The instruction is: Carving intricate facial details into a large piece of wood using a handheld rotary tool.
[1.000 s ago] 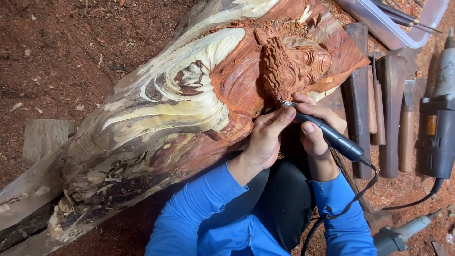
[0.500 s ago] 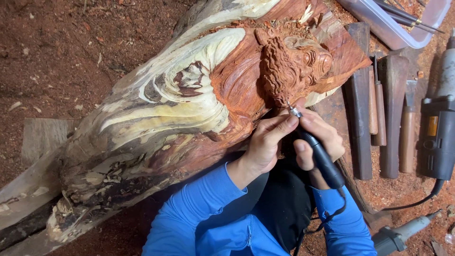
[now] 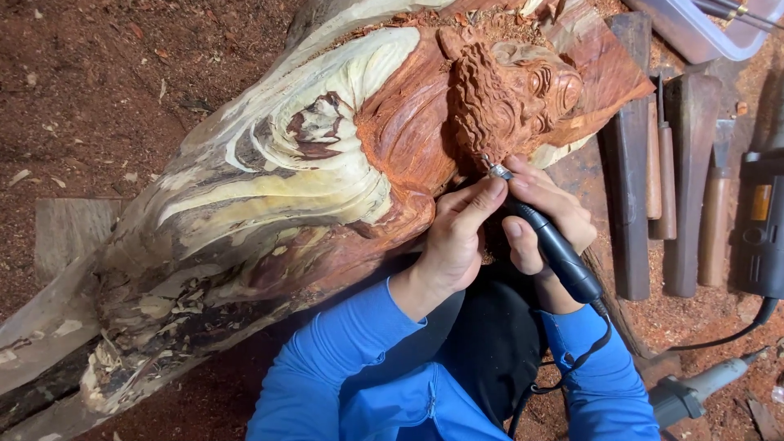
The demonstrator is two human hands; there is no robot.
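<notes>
Clear plastic tub (image 3: 694, 37), top right

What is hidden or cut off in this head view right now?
- Burr tip of the rotary tool: too small, buried in the carved beard.
- Right hand palm: covered by the tool.
- Clear plastic box: cut by the top edge.
- Black power tool: cut by the right edge.

Rough reddish wood carving (image 3: 392, 163) with smooth pale streaks — matt black plastic rotary tool (image 3: 555, 249), metal tip.
</notes>
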